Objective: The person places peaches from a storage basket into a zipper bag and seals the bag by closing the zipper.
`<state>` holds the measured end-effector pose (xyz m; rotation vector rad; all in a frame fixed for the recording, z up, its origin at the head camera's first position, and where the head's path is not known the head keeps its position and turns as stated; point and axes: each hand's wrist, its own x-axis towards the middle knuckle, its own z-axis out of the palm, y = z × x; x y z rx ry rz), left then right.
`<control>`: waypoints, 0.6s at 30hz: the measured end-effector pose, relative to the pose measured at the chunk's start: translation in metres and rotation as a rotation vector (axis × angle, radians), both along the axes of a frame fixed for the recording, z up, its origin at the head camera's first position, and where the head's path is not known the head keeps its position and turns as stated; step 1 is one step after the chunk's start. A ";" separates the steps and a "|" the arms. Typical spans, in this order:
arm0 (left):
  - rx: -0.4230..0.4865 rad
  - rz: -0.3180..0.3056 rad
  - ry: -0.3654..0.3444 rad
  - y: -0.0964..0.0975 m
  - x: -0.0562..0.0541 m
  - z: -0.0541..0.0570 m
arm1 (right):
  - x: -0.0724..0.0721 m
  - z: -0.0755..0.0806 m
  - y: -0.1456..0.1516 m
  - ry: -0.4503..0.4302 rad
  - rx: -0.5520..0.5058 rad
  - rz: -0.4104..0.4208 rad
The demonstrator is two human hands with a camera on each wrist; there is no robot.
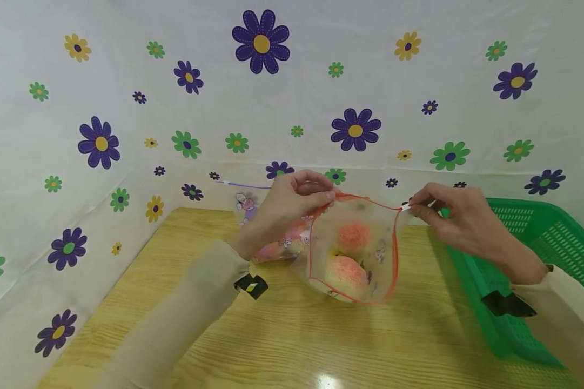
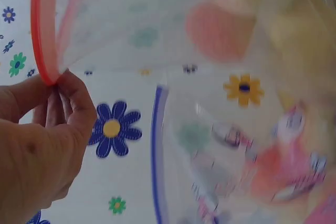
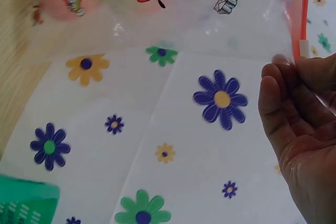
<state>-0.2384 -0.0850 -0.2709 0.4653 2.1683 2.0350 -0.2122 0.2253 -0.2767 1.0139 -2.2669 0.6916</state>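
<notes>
A clear zip bag (image 1: 384, 237) with a red zip edge and small cartoon prints hangs between my hands, its mouth spread toward me. Two pink and pale yellow peaches (image 1: 354, 237) lie inside it. At the mouth's left corner my left hand (image 1: 303, 197) pinches the red edge between thumb and fingers. My right hand (image 1: 459, 216) pinches the opposite corner, by the white slider (image 1: 405, 207). Behind my left hand stands a second clear bag (image 2: 178, 161) with a blue zip edge, cartoon prints and pinkish fruit inside, partly hidden by that hand in the head view.
A green plastic basket (image 1: 491, 335) with slotted walls stands on the right, under my right forearm. The wooden table (image 1: 272, 346) meets a white cloth backdrop (image 1: 296, 97) printed with purple, green and yellow flowers at the back and left.
</notes>
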 end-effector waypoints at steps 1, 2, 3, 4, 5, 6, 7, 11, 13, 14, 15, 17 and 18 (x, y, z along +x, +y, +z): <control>-0.016 -0.002 0.013 -0.002 -0.003 0.004 | 0.003 0.001 -0.002 -0.008 -0.011 -0.005; -0.032 -0.003 0.030 -0.004 -0.006 0.007 | 0.005 0.003 -0.004 -0.018 -0.027 -0.010; -0.052 -0.002 0.045 -0.006 -0.008 0.010 | 0.008 0.004 -0.006 -0.025 -0.040 -0.018; -0.071 -0.006 0.058 -0.007 -0.010 0.012 | 0.010 0.006 -0.008 -0.030 -0.052 -0.028; -0.092 -0.011 0.070 -0.009 -0.011 0.014 | 0.012 0.007 -0.009 -0.032 -0.062 -0.039; -0.123 -0.018 0.087 -0.011 -0.011 0.015 | 0.014 0.009 -0.011 -0.035 -0.071 -0.049; -0.159 -0.025 0.111 -0.014 -0.011 0.015 | 0.016 0.010 -0.013 -0.039 -0.081 -0.058; -0.263 -0.051 0.199 -0.027 -0.005 0.012 | 0.020 0.012 -0.016 -0.063 -0.113 -0.104; -0.280 -0.062 0.228 -0.035 -0.002 0.010 | 0.021 0.012 -0.015 -0.086 -0.136 -0.134; -0.294 -0.066 0.238 -0.040 -0.001 0.010 | 0.021 0.011 -0.014 -0.101 -0.147 -0.150; -0.310 -0.072 0.247 -0.044 0.001 0.009 | 0.020 0.010 -0.013 -0.118 -0.161 -0.163; -0.356 -0.091 0.248 -0.055 0.003 0.008 | 0.019 0.008 -0.010 -0.168 -0.184 -0.197; -0.382 -0.103 0.246 -0.061 0.004 0.008 | 0.018 0.007 -0.008 -0.193 -0.195 -0.214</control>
